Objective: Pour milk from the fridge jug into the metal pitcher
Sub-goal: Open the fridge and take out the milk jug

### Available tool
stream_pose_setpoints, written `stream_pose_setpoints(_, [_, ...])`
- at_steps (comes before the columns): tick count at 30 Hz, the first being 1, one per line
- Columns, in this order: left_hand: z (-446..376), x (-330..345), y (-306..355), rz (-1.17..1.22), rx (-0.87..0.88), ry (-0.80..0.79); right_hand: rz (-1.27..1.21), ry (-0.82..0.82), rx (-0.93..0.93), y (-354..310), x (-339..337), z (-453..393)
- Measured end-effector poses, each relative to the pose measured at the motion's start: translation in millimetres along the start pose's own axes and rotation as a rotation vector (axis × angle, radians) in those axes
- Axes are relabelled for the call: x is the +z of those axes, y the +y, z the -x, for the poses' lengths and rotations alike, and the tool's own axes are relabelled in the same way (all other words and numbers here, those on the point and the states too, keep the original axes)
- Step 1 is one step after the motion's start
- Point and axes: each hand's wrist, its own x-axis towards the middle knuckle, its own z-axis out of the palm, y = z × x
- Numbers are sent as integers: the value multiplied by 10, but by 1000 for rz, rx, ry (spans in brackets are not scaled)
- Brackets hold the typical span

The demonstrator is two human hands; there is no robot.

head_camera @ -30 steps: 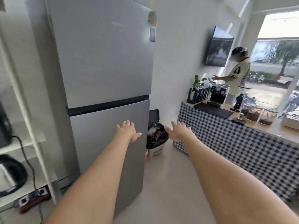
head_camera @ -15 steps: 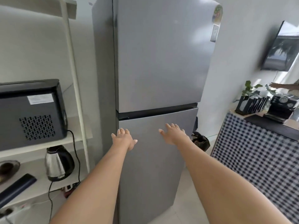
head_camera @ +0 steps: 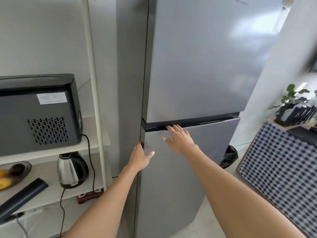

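A tall grey two-door fridge [head_camera: 197, 66] fills the middle of the view, both doors closed. My right hand [head_camera: 180, 140] lies flat on the lower door [head_camera: 171, 186], fingertips at the dark gap under the upper door. My left hand [head_camera: 139, 157] is at the lower door's left edge, fingers reaching round that edge, thumb on the door's front. Neither hand holds an object. No milk jug or metal pitcher is in view.
A white shelf unit [head_camera: 96, 100] stands left of the fridge with a black appliance [head_camera: 37, 112], a steel kettle [head_camera: 72, 169], a fruit bowl [head_camera: 13, 172] and cables. A checkered-cloth counter [head_camera: 277, 165] stands at right, a black bin bag [head_camera: 229, 156] beside the fridge.
I have come closer to the fridge. My right hand rose to the gap between the doors, and my left hand reached the lower door's left edge.
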Motion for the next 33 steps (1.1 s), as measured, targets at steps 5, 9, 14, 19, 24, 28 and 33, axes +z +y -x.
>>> stream_pose_setpoints(5, [-214,-1,-144,88,-25,60,-167,167,33,42,103,-104])
stream_pose_setpoints(9, [-271,17,-195,98,2,70,-284,227,85,44,126,-163])
stream_pose_setpoints(14, [-209,146,-226,168,26,168,-389,241,110,42,105,-202])
stream_pose_setpoints(19, [-185,108,-278,266,19,196,-442,232,138,30,54,-216])
stream_pose_setpoints(24, [-172,53,-278,265,32,167,-479,220,152,17,52,-215])
stream_pose_setpoints(28, [-131,61,-292,235,45,151,-478,224,145,50,51,-164])
stream_pose_setpoints(33, [192,172,-240,235,87,150,-486,208,115,190,-1,109])
